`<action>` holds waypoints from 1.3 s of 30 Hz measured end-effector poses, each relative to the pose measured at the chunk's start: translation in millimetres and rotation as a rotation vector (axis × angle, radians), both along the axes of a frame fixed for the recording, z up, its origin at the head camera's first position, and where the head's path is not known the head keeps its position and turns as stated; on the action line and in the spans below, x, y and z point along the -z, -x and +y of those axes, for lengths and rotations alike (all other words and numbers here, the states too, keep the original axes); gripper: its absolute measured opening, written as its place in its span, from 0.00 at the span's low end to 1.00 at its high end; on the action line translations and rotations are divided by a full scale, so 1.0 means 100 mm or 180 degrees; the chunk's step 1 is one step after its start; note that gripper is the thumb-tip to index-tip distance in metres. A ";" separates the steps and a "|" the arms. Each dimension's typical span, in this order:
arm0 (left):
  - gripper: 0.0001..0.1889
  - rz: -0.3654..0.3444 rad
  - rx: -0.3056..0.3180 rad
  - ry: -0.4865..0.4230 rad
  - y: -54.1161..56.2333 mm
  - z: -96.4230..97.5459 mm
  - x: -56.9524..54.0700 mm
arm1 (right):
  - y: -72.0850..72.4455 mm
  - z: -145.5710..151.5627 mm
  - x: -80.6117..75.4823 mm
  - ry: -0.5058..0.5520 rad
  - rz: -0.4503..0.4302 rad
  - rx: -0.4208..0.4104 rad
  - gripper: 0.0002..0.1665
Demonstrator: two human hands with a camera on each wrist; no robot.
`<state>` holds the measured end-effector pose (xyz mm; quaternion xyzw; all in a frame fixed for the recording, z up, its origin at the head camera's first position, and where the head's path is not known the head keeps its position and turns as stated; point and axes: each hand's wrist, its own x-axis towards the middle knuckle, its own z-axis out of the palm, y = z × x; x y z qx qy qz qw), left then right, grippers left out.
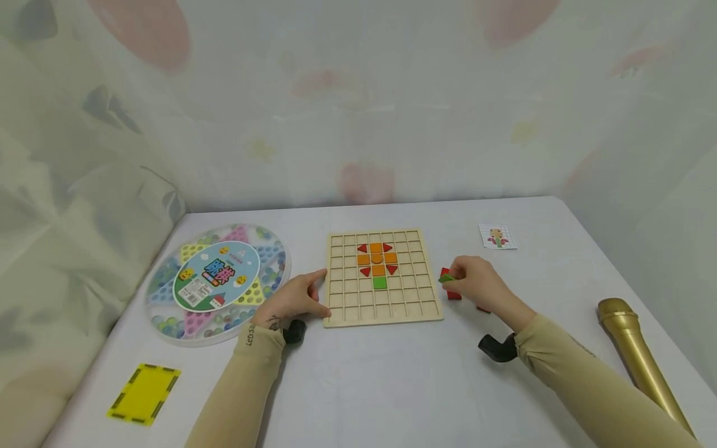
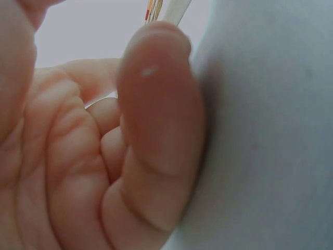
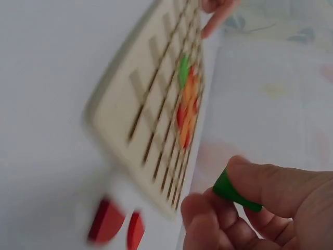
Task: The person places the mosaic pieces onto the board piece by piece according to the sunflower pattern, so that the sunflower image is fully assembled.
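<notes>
Nearest, on the left of the white table [image 1: 414, 386], lies a yellow card [image 1: 144, 394]; on the right a gold microphone [image 1: 633, 336] slants, its head away from the person. Farther in, the left hand [image 1: 294, 295] is at the left edge of the pale gridded board [image 1: 347, 308], thumb and forefinger spread wide apart, the thumb by the near corner. The right hand [image 1: 476, 283] pinches a small green piece [image 3: 234, 192] just off the board's right side; its thin edge shows in the right wrist view, the long axis sloping from upper left to lower right, its full outline hidden by the fingers. Red pieces [image 1: 454, 295] lie beside and below that hand. The board sits nearly square to the person, its columns running away. On it, a figure stretches along the same direction: a green square [image 1: 379, 283] at the near end, then orange squares [image 1: 375, 247] crossing around an orange disc [image 1: 377, 259], with red triangles [image 1: 388, 247] at the corners. Left of the board is a round game box [image 1: 215, 277]; at far right, a picture card [image 1: 498, 237] lies slightly turned.
</notes>
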<state>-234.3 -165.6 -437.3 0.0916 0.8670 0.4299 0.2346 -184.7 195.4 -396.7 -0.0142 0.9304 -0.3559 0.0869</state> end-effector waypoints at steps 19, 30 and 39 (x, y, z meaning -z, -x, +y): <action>0.53 0.0086 0.0056 0.0094 0.02 0.00 0.01 | 0.29 -0.97 0.28 0.1035 -0.0839 0.0166 0.05; 0.53 0.0073 0.0044 0.0073 0.02 0.00 0.00 | 0.25 -1.14 0.27 0.0294 -0.0275 0.0026 0.05; 0.54 0.0094 0.0069 0.0099 0.02 0.00 0.00 | 0.27 -1.19 0.27 -0.0305 0.0064 -0.0142 0.12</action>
